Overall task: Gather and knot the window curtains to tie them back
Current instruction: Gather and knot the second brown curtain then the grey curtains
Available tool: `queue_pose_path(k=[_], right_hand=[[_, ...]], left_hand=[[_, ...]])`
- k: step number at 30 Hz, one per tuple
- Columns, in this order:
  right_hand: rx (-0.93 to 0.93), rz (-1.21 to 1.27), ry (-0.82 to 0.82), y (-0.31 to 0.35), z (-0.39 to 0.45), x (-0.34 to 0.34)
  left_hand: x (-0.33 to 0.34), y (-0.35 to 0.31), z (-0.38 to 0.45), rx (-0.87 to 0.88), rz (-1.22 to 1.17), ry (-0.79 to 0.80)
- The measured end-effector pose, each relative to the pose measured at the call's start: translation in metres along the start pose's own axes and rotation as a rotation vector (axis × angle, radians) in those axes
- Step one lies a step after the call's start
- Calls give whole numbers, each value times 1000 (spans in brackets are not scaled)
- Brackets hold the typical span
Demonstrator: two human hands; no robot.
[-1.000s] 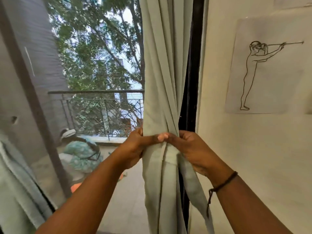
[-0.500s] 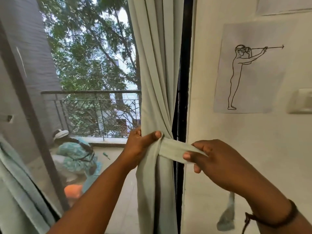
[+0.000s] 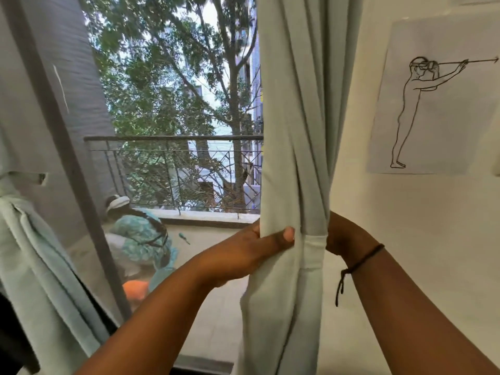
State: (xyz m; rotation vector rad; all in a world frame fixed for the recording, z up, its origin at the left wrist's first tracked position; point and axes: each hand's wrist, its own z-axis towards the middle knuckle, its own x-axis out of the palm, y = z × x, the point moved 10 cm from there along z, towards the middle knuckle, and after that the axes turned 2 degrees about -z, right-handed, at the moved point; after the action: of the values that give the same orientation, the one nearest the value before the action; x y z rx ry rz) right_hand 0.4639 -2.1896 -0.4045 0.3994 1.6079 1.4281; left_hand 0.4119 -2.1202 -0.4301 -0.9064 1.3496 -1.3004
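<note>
i see the curtain (image 3: pixel 293 158) hanging as one gathered bundle between the window and the wall. half a second ago my right hand (image 3: pixel 343 234) was out to the right of the bundle, pulling a flat strip of the cloth sideways in plain view. now that hand has gone round to the far side of the bundle; only its back and wrist show past the right edge of the cloth, with the wrist cord (image 3: pixel 357 262) just below.

the strip (image 3: pixel 313 243) now lies flat across the front of the bundle, starting just right of my left thumb tip and running to the right edge, where it disappears toward the hidden right fingers.

left hand (image 3: pixel 251 253): thumb across the front folds, remaining fingers behind the cloth, so it grips the bundle and pins the gather at that height. right fingers: hidden behind the curtain, so i cannot tell whether they are holding the strip, though the taut band suggests they probably are.

judgement: the wrap is being carried round the back, so the gather is done and the tie is about half formed. no knot yet. the next move needs the strip's end brought to the front again near the left thumb.

a second curtain (image 3: pixel 40 266) hangs at far left, not touched.
</note>
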Motion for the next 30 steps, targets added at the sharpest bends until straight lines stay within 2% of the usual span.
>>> queue_pose_path(k=[3, 5, 8, 10, 11, 12, 13, 14, 16, 19, 20, 22, 25, 27, 30], right_hand=[[-30, -25, -7, -1, 1, 13], [-33, 168, -15, -9, 5, 28], [45, 216, -95, -13, 15, 31], [80, 251, -83, -8, 14, 37], [151, 339, -99, -5, 16, 40], [196, 449, -150, -1, 19, 41], [193, 404, -178, 8, 23, 41], [180, 378, -220, 14, 28, 40], [108, 335, -333, 29, 28, 38], [-76, 676, -564, 35, 17, 48], [-161, 706, -600, 38, 15, 57], [-273, 478, -678, 56, 6, 80], [-170, 164, -809, 51, 12, 96], [-68, 95, -827, 46, 19, 94], [25, 16, -876, 38, 25, 85]], left_hand=[[-13, -17, -12, 2, 377, -41], [-23, -16, -21, -39, 588, -91], [-42, -24, -38, -55, 1007, -264], [-58, -33, -49, -77, 1253, -371], [-67, -38, -52, -88, 1344, -422], [-75, -44, -55, -57, 1429, -481], [-81, -51, -58, 9, 1495, -538], [-86, -56, -58, 78, 1519, -565], [-95, -47, -51, 128, 1395, -482], [-120, -25, -45, 104, 869, -381], [-129, -20, -43, 106, 796, -385], [-141, -16, -41, 125, 868, -403], [-155, -16, -38, 168, 983, -401], [-163, -10, -29, 139, 1017, -297], [-187, -7, -19, 136, 864, -165]])
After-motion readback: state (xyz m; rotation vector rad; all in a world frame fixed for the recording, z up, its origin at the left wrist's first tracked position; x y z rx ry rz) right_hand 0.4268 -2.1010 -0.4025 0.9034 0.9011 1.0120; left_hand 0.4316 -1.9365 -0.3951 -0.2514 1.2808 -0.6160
